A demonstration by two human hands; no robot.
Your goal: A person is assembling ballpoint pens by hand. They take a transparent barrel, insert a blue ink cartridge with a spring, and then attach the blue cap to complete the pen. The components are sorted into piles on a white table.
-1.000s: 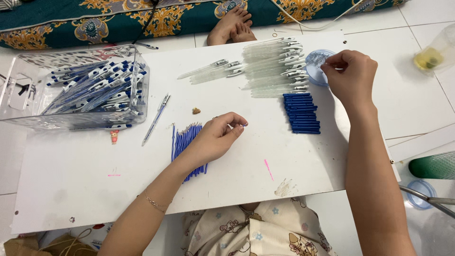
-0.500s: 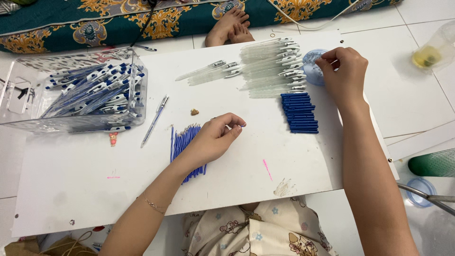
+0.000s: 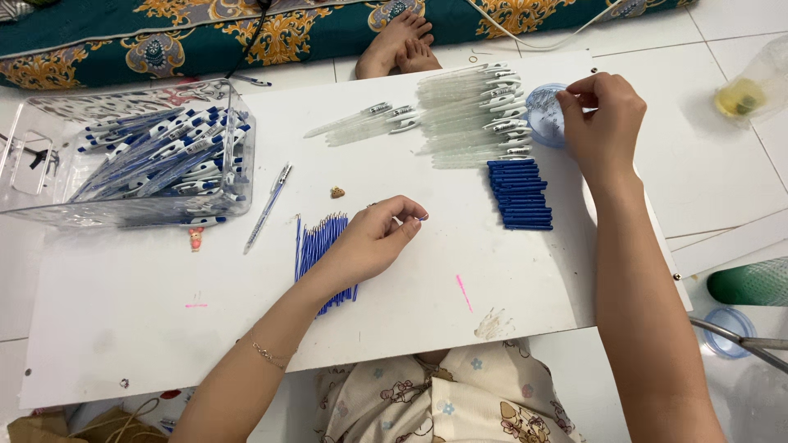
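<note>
While the left hand (image 3: 373, 240) rests at mid-frame on the white surface (image 3: 164, 328), fingers curled and pinching a thin blue refill (image 3: 413, 219), it covers part of the refill pile (image 3: 316, 246). Farther up, right of centre, lie blue grips (image 3: 519, 194) and clear barrels (image 3: 472, 115). At upper right the right hand (image 3: 603, 123) pinches something too small to tell beside a round blue tub (image 3: 543, 115); a pen bin (image 3: 131, 156) sits upper left.
</note>
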